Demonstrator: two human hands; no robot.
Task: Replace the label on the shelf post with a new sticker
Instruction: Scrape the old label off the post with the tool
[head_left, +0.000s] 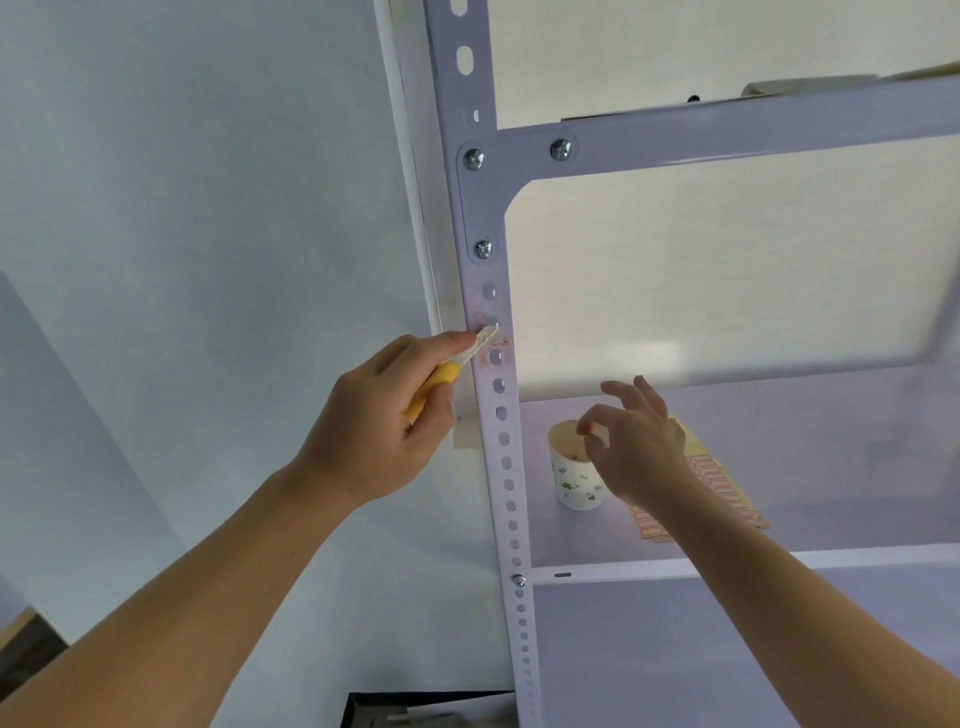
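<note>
1. The left hand (384, 415) gripped a yellow-handled knife (439, 382) with the fingers curled round the handle. Its pale blade (480, 343) touched the shelf post (506, 467) at the reddish remains of the old label (497, 347), a little below the bolted corner plate (480, 202).
2. The right hand (639, 452) hovered above the paper cup (571, 483). Thumb and first finger were close together and the other fingers loosely spread. I could not tell if a scrap was between them.
3. The sheet of new stickers (727, 483) lay flat on the shelf board (831, 467) just behind the cup, partly hidden by that hand. No new sticker was on the post yet.
4. The remains sat across the post's punched holes, so I judged the blade could catch in a hole, jump, and scratch the paint. The fingertip close to the blade could also be cut.
5. The right wrist was near the cup; a careless move could tip it.
6. The post face was narrow, with an edge on each side. The wall (208, 208) side gave the left arm free room. Upward, the corner plate limited the stroke.
</note>
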